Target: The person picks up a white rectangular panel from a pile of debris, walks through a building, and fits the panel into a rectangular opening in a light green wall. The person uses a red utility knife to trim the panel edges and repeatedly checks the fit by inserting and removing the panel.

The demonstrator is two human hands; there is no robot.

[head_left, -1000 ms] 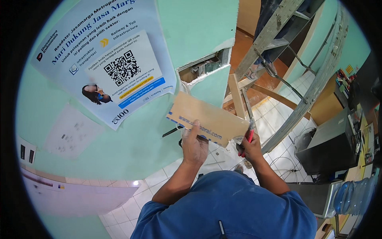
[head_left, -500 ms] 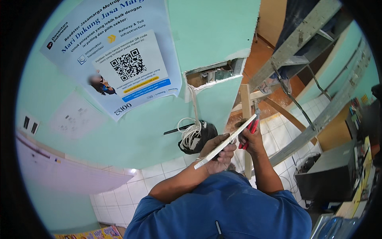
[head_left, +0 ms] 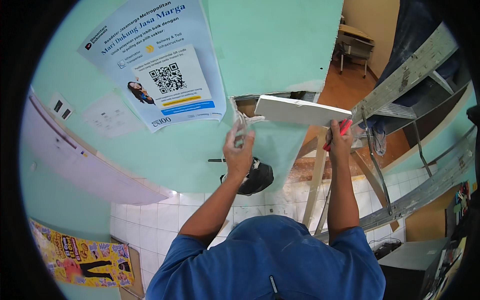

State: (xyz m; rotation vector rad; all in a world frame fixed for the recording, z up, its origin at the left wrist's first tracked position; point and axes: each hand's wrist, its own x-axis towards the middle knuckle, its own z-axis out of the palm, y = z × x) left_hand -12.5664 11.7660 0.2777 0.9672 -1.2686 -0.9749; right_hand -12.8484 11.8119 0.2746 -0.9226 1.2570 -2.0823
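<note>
My right hand (head_left: 340,140) grips the near right corner of a flat white board (head_left: 300,111), along with a red-handled tool (head_left: 344,128) that looks like pliers. The board lies across the rectangular opening (head_left: 246,107) cut in the green wall and hides much of it. At the opening's left end, white cable (head_left: 242,120) comes out of the wall. My left hand (head_left: 240,152) has its fingers curled around this cable, just below the opening. A black bag (head_left: 257,179) hangs on the wall under my left hand, partly covered by my wrist.
A metal ladder (head_left: 407,67) leans on the right, with a person's leg and sandalled foot (head_left: 380,142) by it. A wooden strip (head_left: 316,175) stands beside the wall's edge. A blue poster (head_left: 165,65) is on the wall. Dark equipment (head_left: 410,270) sits lower right.
The board has gone up and right, turning from a slant to lie in front of the opening. My left hand has let go of it and moved to the cable; my right hand has risen.
</note>
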